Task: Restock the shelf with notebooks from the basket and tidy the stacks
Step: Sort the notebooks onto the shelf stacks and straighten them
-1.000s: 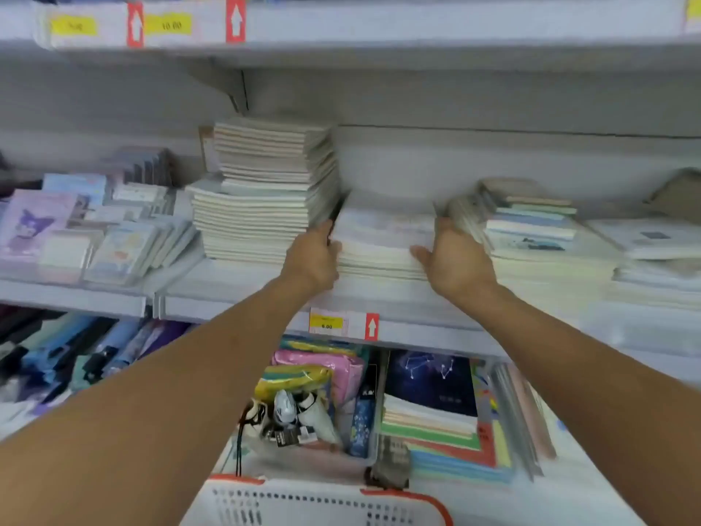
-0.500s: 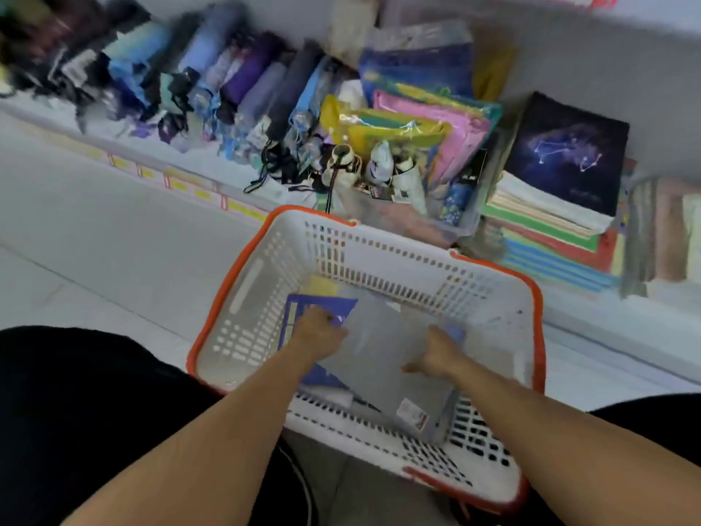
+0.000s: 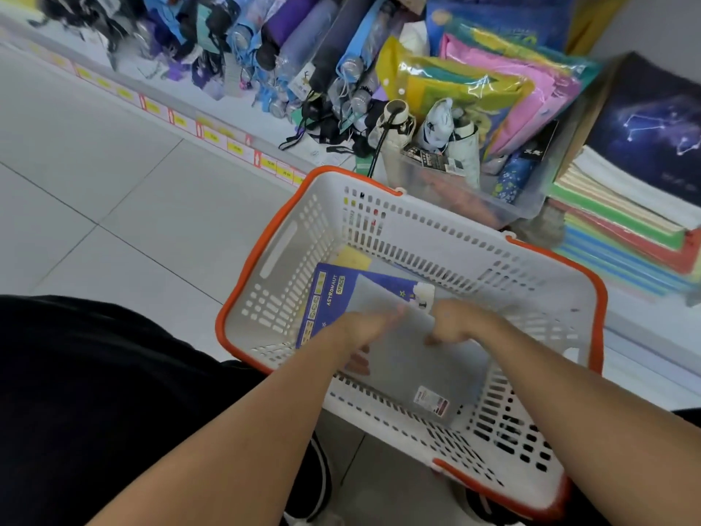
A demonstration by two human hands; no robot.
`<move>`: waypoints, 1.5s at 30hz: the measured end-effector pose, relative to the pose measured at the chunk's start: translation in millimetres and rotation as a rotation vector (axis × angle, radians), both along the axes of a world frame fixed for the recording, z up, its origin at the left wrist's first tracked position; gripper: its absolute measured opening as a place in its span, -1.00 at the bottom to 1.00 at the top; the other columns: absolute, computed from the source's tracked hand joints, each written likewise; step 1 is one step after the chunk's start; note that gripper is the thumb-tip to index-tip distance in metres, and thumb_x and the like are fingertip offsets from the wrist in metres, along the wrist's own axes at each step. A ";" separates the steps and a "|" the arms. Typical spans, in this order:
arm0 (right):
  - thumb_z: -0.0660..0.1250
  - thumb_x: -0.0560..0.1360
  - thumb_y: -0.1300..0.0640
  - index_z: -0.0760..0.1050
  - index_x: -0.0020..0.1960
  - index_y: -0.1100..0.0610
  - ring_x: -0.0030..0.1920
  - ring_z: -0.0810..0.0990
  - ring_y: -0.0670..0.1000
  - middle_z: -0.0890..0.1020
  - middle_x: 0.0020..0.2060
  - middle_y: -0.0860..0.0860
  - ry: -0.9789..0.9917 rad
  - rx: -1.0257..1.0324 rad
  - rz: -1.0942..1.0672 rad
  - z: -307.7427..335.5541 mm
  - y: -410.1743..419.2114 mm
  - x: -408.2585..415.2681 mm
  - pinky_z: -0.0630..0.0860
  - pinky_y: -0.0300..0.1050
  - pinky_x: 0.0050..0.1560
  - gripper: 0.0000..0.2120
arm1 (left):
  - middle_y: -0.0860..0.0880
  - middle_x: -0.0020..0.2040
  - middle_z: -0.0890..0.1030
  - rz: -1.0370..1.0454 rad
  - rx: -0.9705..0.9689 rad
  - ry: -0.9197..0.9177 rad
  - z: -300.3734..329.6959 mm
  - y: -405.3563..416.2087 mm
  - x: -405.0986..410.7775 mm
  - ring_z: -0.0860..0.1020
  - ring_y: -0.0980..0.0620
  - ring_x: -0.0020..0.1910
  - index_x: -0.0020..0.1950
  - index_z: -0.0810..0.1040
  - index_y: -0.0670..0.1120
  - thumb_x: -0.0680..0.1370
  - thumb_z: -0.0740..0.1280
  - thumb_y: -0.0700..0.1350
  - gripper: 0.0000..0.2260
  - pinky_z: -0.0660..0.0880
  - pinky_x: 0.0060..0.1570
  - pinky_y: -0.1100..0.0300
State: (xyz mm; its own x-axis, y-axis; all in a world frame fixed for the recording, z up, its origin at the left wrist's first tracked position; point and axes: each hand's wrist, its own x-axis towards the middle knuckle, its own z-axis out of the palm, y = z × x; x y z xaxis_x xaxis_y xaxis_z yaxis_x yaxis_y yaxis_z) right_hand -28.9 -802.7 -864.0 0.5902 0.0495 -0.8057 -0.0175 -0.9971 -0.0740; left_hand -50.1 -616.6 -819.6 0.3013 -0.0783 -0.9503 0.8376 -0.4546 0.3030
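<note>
Both hands, left hand (image 3: 364, 332) and right hand (image 3: 461, 322), grip a smooth grey notebook (image 3: 413, 366) inside the slotted white plastic basket (image 3: 379, 222); folded umbrellas (image 3: 303, 51) crowd the shelf behind

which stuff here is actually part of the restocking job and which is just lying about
Part of the job:
- basket
- grey notebook, both hands on it
- blue astronaut notebook
- left hand
- right hand

Just lying about:
- folded umbrellas
- coloured plastic folders
- constellation notebook stack
</note>
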 end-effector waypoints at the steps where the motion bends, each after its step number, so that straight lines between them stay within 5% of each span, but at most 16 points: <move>1: 0.43 0.45 -0.14 0.56 0.18 0.19 0.03 0.61 0.13 0.65 0.05 0.09 0.060 0.082 0.093 18.2 14.1 11.0 0.49 -0.15 -0.02 -0.53 | -0.17 0.05 0.58 0.078 -0.068 0.087 3.5 -1.3 1.1 0.63 -0.16 -0.05 0.15 0.48 -0.10 0.31 0.33 0.49 -0.27 0.62 -0.23 0.06; 3: 0.38 0.52 -0.10 0.58 0.10 0.11 -0.06 0.61 0.10 0.62 0.00 0.04 0.210 0.328 0.100 49.2 38.7 22.2 0.56 -0.02 -0.04 -0.69 | -0.21 0.01 0.62 0.343 -0.214 0.177 0.2 1.7 3.0 0.64 -0.17 -0.08 0.08 0.50 -0.14 0.41 0.35 0.36 -0.42 0.63 -0.18 -0.05; 6: 0.28 0.58 -0.17 0.60 0.20 0.12 0.02 0.67 0.12 0.61 0.18 0.08 0.610 0.680 -0.408 73.7 43.6 28.0 0.62 0.04 -0.17 -0.60 | -0.25 -0.01 0.66 0.547 -0.074 0.034 -11.4 13.5 3.8 0.65 -0.19 -0.06 0.11 0.54 -0.23 0.53 0.23 -0.15 -0.76 0.58 0.05 -0.18; 8: 0.26 0.58 -0.20 0.59 0.17 0.24 -0.01 0.69 0.14 0.65 0.12 0.14 0.406 0.727 -0.745 56.7 26.0 31.2 0.65 0.10 -0.10 -0.49 | -0.23 0.04 0.62 0.555 0.030 -0.072 -17.8 19.3 2.0 0.60 -0.19 -0.02 0.07 0.51 -0.25 0.50 0.24 -0.26 -0.82 0.54 0.09 -0.11; 11: 0.39 0.54 0.05 0.44 0.03 0.24 -0.14 0.59 0.13 0.56 -0.01 0.18 -0.111 0.412 -1.032 3.0 -4.4 17.3 0.61 0.12 0.03 -0.74 | -0.20 -0.08 0.60 0.416 0.162 -0.283 -3.1 19.5 2.9 0.58 -0.14 -0.15 -0.18 0.46 -0.18 0.47 0.28 -0.24 -0.97 0.61 -0.05 -0.10; 15: 0.56 0.39 0.05 0.51 0.13 0.27 -0.03 0.60 0.16 0.61 0.09 0.15 -0.052 0.348 -1.249 -42.6 -8.4 -19.1 0.56 0.02 -0.10 -0.55 | -0.12 -0.18 0.53 0.144 0.369 -0.610 28.7 27.1 2.8 0.52 -0.10 -0.15 -0.17 0.44 -0.20 0.52 0.24 -0.27 -0.93 0.52 -0.06 0.02; 18: 0.54 0.43 0.12 0.52 0.13 0.29 -0.19 0.60 0.10 0.65 0.03 0.16 0.020 0.446 -1.308 -46.8 1.3 -21.0 0.45 -0.12 -0.31 -0.61 | -0.18 -0.06 0.61 0.140 0.395 -0.632 33.9 36.2 4.3 0.59 -0.18 -0.05 -0.02 0.52 -0.23 0.51 0.23 -0.26 -0.89 0.59 0.01 -0.08; 24: 0.37 0.57 0.10 0.51 0.21 0.24 -0.14 0.65 0.13 0.67 -0.06 0.14 0.147 0.580 -1.255 -39.4 13.6 -27.8 0.59 -0.06 -0.20 -0.71 | -0.13 0.03 0.60 0.163 0.450 -0.575 32.3 43.2 -2.4 0.57 -0.20 0.06 0.27 0.45 -0.21 0.52 0.23 -0.23 -0.68 0.56 0.04 -0.01; 28: 0.29 0.57 0.21 0.53 0.14 0.27 -0.19 0.57 0.09 0.64 -0.06 0.22 -0.266 0.561 -0.711 10.5 16.8 6.7 0.57 -0.01 -0.22 -0.81 | 0.00 -0.31 0.48 0.056 0.472 -0.756 51.5 43.0 -5.2 0.51 -0.01 -0.34 0.59 -0.19 -0.06 0.52 0.22 -0.33 -0.21 0.37 -0.38 0.19; 30: 0.28 0.57 0.23 0.56 0.17 0.20 -0.03 0.56 0.04 0.65 0.09 0.14 -0.492 0.582 -0.459 62.3 14.9 29.6 0.44 -0.13 -0.12 -0.80 | -0.07 -0.17 0.60 -0.124 0.512 -0.778 56.6 46.2 3.9 0.58 -0.11 -0.23 0.60 0.00 0.01 0.50 0.23 -0.33 -0.25 0.42 -0.34 0.19; 32: 0.29 0.57 0.23 0.55 0.24 0.16 0.14 0.55 0.08 0.62 0.19 0.10 -0.673 0.554 -0.262 116.2 10.9 45.2 0.39 -0.17 -0.01 -0.74 | -0.15 0.04 0.64 -0.318 0.586 -0.742 60.6 50.3 17.4 0.60 -0.16 0.04 0.25 0.53 -0.14 0.48 0.26 -0.29 -0.66 0.44 -0.18 0.17; 34: 0.27 0.57 0.24 0.55 0.21 0.21 0.07 0.56 0.12 0.63 0.08 0.14 -0.817 0.517 -0.221 168.4 0.5 51.6 0.38 -0.13 -0.09 -0.76 | -0.20 0.02 0.64 -0.404 0.645 -0.746 72.5 54.9 25.5 0.61 -0.18 0.04 -0.08 0.57 -0.22 0.51 0.27 -0.25 -0.90 0.42 -0.22 0.16; 36: 0.28 0.55 0.25 0.58 0.13 0.21 -0.06 0.54 0.07 0.62 -0.05 0.10 -0.906 0.525 -0.325 213.7 -13.4 50.7 0.36 -0.14 -0.17 -0.81 | -0.24 0.06 0.62 -0.363 0.650 -0.743 86.5 55.0 28.5 0.59 -0.21 0.07 0.00 0.59 -0.29 0.56 0.25 -0.22 -0.83 0.41 -0.17 0.14; 40: 0.27 0.54 0.33 0.58 0.02 0.15 -0.27 0.65 0.06 0.67 -0.19 0.10 -0.795 1.006 -0.886 260.4 -32.0 22.0 0.55 -0.11 -0.29 -0.84 | -0.24 0.14 0.63 -0.046 0.401 -0.746 102.1 50.4 18.7 0.58 -0.22 0.12 0.06 0.64 -0.23 0.44 0.17 0.03 -0.57 0.54 0.05 0.02; 43: 0.21 0.59 0.33 0.54 0.11 0.15 -0.33 0.71 -0.01 0.72 -0.26 0.04 -0.394 1.236 -1.198 249.3 -37.1 -4.4 0.66 -0.10 -0.35 -0.81 | -0.13 0.01 0.71 0.522 -0.113 -0.623 119.6 38.6 5.5 0.67 -0.14 -0.03 -0.07 0.69 -0.02 0.43 0.21 0.37 -0.49 0.60 -0.01 -0.11; 45: 0.23 0.59 0.32 0.56 0.09 0.14 -0.26 0.73 0.01 0.74 -0.21 0.06 -0.211 1.212 -1.196 242.2 -36.7 -12.2 0.69 -0.08 -0.22 -0.81 | -0.06 0.02 0.71 0.608 -0.394 -0.563 138.5 28.7 5.6 0.69 -0.06 -0.01 0.06 0.69 0.03 0.47 0.04 0.49 -0.33 0.59 0.02 -0.05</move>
State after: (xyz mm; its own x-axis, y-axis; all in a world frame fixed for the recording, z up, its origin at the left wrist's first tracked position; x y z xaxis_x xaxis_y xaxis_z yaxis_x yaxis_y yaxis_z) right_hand -41.1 -839.4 -621.9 0.8333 0.0120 -0.5526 -0.5450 0.1852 -0.8178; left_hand -44.5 -587.9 -681.1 0.8073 -0.0416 -0.5887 0.5802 0.2384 0.7788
